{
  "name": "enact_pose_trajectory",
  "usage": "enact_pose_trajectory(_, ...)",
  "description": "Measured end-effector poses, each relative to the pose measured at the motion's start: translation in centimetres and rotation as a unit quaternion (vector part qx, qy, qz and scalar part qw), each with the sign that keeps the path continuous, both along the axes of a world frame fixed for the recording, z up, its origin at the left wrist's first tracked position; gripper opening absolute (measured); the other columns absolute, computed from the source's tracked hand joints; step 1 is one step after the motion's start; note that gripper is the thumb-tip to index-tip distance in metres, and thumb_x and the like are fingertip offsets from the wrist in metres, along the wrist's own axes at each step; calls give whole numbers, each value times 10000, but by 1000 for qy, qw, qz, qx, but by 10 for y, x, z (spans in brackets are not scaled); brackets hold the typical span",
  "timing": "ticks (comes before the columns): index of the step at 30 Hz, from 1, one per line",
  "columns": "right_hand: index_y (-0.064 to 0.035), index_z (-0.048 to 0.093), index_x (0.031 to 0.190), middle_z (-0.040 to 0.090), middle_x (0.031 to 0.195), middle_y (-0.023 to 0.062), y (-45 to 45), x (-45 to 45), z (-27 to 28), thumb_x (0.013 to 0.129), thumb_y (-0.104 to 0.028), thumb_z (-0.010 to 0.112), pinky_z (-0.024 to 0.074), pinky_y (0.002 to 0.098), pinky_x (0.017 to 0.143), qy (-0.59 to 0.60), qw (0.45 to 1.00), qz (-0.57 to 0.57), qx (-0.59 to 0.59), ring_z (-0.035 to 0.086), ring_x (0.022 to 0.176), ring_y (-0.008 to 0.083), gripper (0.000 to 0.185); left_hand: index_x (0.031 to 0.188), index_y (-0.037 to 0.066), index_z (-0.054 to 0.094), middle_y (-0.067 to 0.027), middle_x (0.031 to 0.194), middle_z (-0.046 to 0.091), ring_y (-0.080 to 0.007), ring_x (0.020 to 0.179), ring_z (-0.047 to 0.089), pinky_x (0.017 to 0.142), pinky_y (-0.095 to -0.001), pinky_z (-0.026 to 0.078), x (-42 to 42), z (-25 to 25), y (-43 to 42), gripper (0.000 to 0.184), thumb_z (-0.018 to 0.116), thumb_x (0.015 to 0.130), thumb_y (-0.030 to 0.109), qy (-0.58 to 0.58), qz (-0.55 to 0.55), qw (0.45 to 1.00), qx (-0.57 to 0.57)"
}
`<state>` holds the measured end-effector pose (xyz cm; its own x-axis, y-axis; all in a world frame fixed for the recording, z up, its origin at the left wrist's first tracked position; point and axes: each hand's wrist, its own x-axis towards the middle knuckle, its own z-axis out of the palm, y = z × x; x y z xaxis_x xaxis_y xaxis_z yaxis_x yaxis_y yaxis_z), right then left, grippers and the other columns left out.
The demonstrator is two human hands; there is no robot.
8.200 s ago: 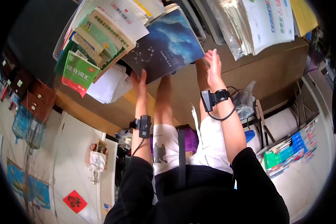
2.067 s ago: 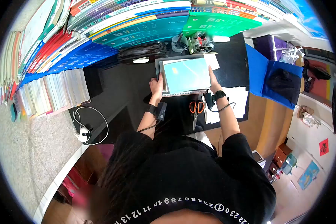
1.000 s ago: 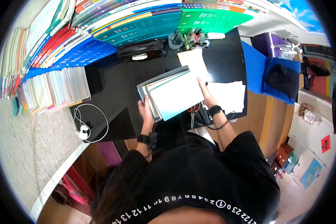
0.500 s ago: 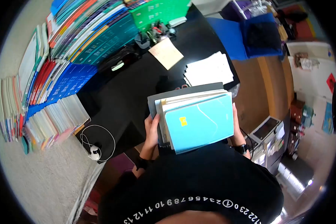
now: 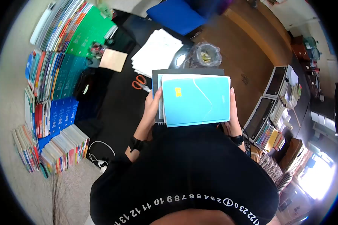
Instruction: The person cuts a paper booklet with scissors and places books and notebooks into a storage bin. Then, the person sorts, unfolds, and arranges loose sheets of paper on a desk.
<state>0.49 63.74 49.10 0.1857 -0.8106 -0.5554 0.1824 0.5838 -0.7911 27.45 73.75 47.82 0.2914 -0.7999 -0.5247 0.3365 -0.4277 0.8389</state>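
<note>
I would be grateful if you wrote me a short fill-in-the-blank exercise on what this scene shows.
1. The turquoise rectangular notebook lies on ______ of the stack of flat books held between the left hand and right hand.
2. The small mark on the notebook's cover is coloured ______.
3. The orange-handled metal tool on the glossy black desk is a pair of ______.
4. In the picture, the pale square paper lies to the ______ of the loose white sheets.

Missing words: top; yellow; scissors; left.

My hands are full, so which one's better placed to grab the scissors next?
Probably the left grip: it's nearer the orange-handled scissors, while the right grip is across the book stack. Both hold the stack, though, so the left must let go first.
</note>
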Motion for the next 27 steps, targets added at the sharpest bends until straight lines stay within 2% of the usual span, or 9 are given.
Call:
enact_pose_trajectory(2,-50,498,1106,521,956,28,-7,-46,3,978,-441,359,441,244,746,-6,999,-38,-12,505,856,99,434,1295,-25,358,-132,1164,504,-173,1078,488,908,-288,394,-49,4,-24,593,468,937,435,17,-27,999,-3)
enact_pose_trajectory(5,-38,486,1169,537,1037,53,-4,-114,21,973,-452,366,446,257,783,-17,994,-104,-7,521,914,119,474,1304,-27,335,-156,1231,451,-177,1144,436,959,-298,360,-119,12,-51,604,452,942,442,59,-76,995,-31)
enact_pose_trajectory(7,-37,479,1199,539,1089,70,5,-161,27,971,-459,370,445,264,805,-20,988,-152,-12,525,948,131,493,1347,-20,274,-167,1287,415,-215,1199,408,1005,-323,328,-162,27,-68,701,547,892,438,34,-145,988,-31)
enact_pose_trajectory(10,-52,494,1123,516,1001,53,14,-224,8,971,-459,373,440,268,795,20,975,-218,-29,510,914,114,451,1386,0,207,-186,1324,387,-260,1252,370,1037,-354,300,-217,33,-106,891,699,774,422,-2,-236,971,-35)
enact_pose_trajectory(16,-61,498,1054,498,927,30,21,-303,4,973,-461,362,441,261,755,47,944,-326,-24,502,870,92,430,1408,-10,190,-215,1380,331,-282,1304,306,1068,-369,231,-307,41,-174,908,677,774,421,8,-384,923,-32)
enact_pose_trajectory(18,-59,501,1061,503,904,27,23,-323,-6,972,-474,349,446,252,729,52,935,-350,-29,510,843,91,451,1399,-7,194,-218,1343,364,-284,1267,354,1042,-363,284,-331,33,-197,924,708,750,404,3,-414,909,-42)
enact_pose_trajectory(22,-57,524,1145,576,901,42,-1,-349,22,937,-597,272,469,227,668,61,906,-416,-52,551,796,99,630,1408,-9,164,-227,1356,343,-289,1282,333,1062,-358,264,-381,11,-253,979,744,714,363,5,-494,865,-86)
enact_pose_trajectory(25,-51,517,1190,593,946,42,-33,-365,47,908,-651,262,481,233,668,-110,853,-511,8,564,806,104,710,1438,4,107,-201,1436,248,-285,1350,219,1101,-362,158,-426,10,-309,991,732,713,262,45,-575,811,-98)
enact_pose_trajectory(27,-45,483,1253,593,1053,68,-33,-403,14,884,-686,256,502,271,730,-118,843,-525,13,580,895,150,774,1439,4,103,-203,1446,233,-287,1360,199,1104,-357,150,-465,26,-347,1000,738,704,239,69,-620,772,-121)
